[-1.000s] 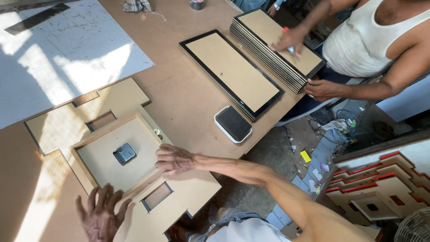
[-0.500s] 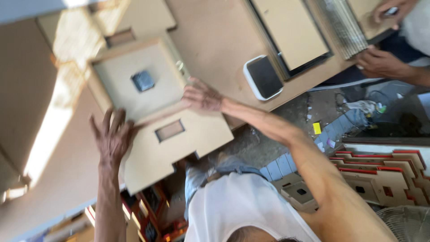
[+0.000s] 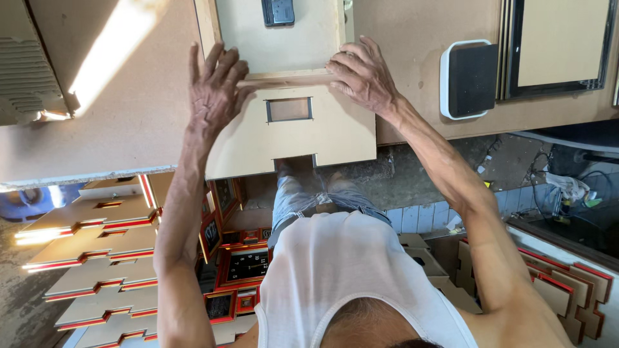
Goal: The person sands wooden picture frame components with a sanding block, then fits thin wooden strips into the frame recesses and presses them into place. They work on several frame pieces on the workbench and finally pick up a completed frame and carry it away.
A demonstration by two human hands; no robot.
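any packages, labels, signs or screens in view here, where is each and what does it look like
No packages, labels or signs show.
Dark device: set in the board panel at the top edge, above both hands; small black rectangle, too cropped to tell if it is a screen.
Black pad: on the table right of the right hand; rounded black rectangle in a white rim, no display visible.
Clock face: on the floor below the left hand; black dial in a red frame.

Cut-out fibreboard panel under both hands

The tan board panel (image 3: 303,132) lies flat, overhanging the table edge, with a small rectangular window between the hands; beyond the fingertips its raised square frame (image 3: 277,38) holds a small dark box (image 3: 278,11).
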